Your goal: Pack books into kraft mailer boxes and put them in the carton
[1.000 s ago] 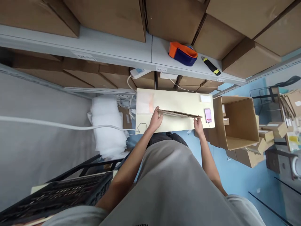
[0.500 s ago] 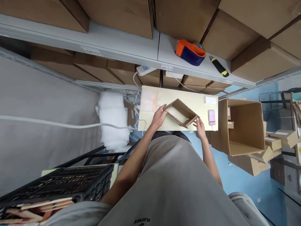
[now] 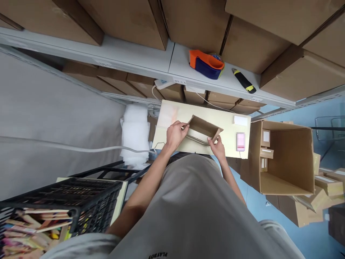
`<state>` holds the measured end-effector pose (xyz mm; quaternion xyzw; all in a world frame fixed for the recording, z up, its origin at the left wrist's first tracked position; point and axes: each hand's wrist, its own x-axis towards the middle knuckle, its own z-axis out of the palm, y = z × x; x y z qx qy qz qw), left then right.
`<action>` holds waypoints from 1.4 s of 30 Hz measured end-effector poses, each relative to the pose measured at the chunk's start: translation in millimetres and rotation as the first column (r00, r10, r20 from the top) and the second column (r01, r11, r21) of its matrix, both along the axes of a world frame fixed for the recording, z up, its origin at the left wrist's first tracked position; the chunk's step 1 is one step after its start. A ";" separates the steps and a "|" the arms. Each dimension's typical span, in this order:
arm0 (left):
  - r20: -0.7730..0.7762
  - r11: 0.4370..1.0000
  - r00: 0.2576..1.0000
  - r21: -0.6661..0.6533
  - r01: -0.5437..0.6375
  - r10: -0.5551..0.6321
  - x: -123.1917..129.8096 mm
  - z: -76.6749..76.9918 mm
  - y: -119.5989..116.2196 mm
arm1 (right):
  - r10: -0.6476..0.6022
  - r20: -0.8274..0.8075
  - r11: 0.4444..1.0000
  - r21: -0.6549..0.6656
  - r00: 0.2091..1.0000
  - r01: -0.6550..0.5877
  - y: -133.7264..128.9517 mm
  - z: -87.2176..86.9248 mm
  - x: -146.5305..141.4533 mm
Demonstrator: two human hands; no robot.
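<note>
A small brown cardboard box (image 3: 205,126), unfolded into a frame with the tabletop showing through it, is held over the cream table (image 3: 164,133). My left hand (image 3: 176,134) pinches its left corner between thumb and fingers. At the lower right corner, my right hand (image 3: 217,146) grips the cardboard, thumb on the near side and fingers around the end flap. To the right on the table lie a phone (image 3: 240,141) with a cable and a white label stack (image 3: 240,121).
Above the table runs a grey shelf (image 3: 140,55) with cartons, an orange and blue tape dispenser (image 3: 207,64) and a utility knife (image 3: 244,81). A large open carton (image 3: 287,154) stands right. White packing sheets (image 3: 134,136) and a black crate (image 3: 94,201) are left.
The cardboard frame has been pressed from a slanted diamond towards a narrower rectangle. My right hand has moved left, nearer my left hand. The camera view has shifted slightly.
</note>
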<state>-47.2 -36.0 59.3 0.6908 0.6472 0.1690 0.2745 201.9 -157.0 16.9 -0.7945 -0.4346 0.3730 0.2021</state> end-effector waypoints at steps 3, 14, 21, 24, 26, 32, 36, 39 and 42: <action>0.026 0.999 0.999 -0.006 0.032 -0.031 6.8 -1.2 -21.0 | 0.010 0.022 0.999 -0.040 1.000 -0.009 15.2 9.6 19.5; 0.208 0.999 0.978 -0.004 0.035 -0.034 17.9 -18.1 -53.8 | 0.215 0.002 0.972 0.095 0.977 -0.214 16.9 14.6 54.4; 0.206 0.996 0.976 -0.031 0.079 -0.071 14.3 -29.6 -44.7 | 0.142 -0.132 0.982 0.142 0.981 -0.123 5.0 3.0 55.2; 0.196 0.990 0.973 -0.045 0.130 -0.119 12.0 -34.3 -39.5 | 0.142 -0.163 0.986 0.106 0.976 -0.126 -2.1 1.0 43.5; 0.197 0.983 0.967 -0.062 0.175 -0.160 11.3 -37.0 -35.9 | 0.155 -0.160 0.987 0.076 0.975 -0.145 -4.4 -0.9 34.6; 0.166 0.955 0.951 -0.098 0.280 -0.262 7.0 -43.9 -20.3 | 0.151 -0.082 0.989 0.017 0.985 -0.150 2.1 -12.5 19.1; 0.157 0.945 0.944 -0.112 0.308 -0.289 -4.8 -49.5 -1.1 | 0.151 0.008 0.988 0.016 0.989 -0.151 4.5 -15.9 15.4; 0.137 0.912 0.919 -0.139 0.386 -0.368 -13.3 -56.4 14.0 | 0.148 0.028 0.989 -0.024 0.989 -0.147 -2.0 -13.2 10.1; 0.112 0.907 0.911 -0.102 0.408 -0.397 -15.5 -63.2 23.6 | 0.148 0.018 0.986 -0.075 0.989 -0.146 -12.1 -8.0 4.5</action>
